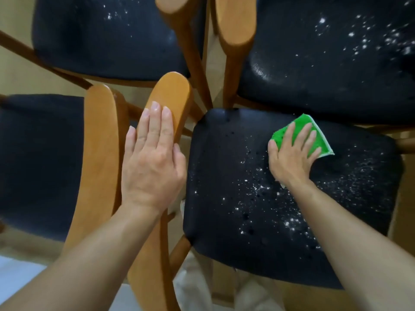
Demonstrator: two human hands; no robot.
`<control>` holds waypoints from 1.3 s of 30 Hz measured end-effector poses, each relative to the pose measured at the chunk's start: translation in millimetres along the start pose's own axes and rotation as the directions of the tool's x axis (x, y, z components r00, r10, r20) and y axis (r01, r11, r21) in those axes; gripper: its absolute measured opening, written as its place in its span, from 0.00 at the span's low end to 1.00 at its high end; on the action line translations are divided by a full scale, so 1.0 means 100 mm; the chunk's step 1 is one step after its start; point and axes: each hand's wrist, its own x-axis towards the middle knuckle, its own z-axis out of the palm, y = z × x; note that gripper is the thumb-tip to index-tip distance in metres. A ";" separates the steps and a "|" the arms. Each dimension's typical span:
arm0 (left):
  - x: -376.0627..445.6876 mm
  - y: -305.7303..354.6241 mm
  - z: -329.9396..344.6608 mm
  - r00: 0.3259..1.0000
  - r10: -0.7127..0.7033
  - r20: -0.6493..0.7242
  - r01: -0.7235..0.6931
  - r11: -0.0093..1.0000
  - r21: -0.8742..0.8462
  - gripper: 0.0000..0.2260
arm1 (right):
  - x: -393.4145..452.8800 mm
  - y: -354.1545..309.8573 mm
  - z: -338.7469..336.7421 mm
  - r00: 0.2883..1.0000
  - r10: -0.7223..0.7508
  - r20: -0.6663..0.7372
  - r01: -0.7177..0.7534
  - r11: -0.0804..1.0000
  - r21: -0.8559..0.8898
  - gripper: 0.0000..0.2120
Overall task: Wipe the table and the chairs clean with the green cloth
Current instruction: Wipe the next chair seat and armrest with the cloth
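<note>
Both hands are flat and spread: the right hand [292, 151] presses the green cloth [313, 136] onto the far part of the near chair seat [224, 176], while the left hand [152, 162] rests on the wooden backrest [170, 95] beside it. White specks, perhaps powder or droplets, cover the seat [258, 198] toward the person. A fast stroke can push them over the edge onto the floor. The other chair seat [336, 52] is not wiped yet.

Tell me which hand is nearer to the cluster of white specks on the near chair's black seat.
Right. The right hand presses the green cloth on that seat, just above the white specks. The left hand rests flat on the wooden backrest, off the seat.
</note>
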 end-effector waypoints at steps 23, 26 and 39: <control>0.00 -0.04 0.01 1.000 0.005 -0.017 -0.005 1.000 -0.029 0.27 | 0.34 -1.16 0.27 0.945 -0.322 -0.057 0.303 0.929 -0.211 0.32; 0.01 -0.03 0.02 1.000 0.010 -0.026 -0.010 1.000 -0.013 0.27 | 0.12 -1.34 0.40 0.928 -0.365 -0.080 0.339 0.913 -0.228 0.32; 0.01 -0.03 -0.01 1.000 0.001 0.006 -0.001 1.000 -0.002 0.28 | -1.58 -0.26 1.13 0.446 -0.828 0.341 0.887 0.359 -0.289 0.33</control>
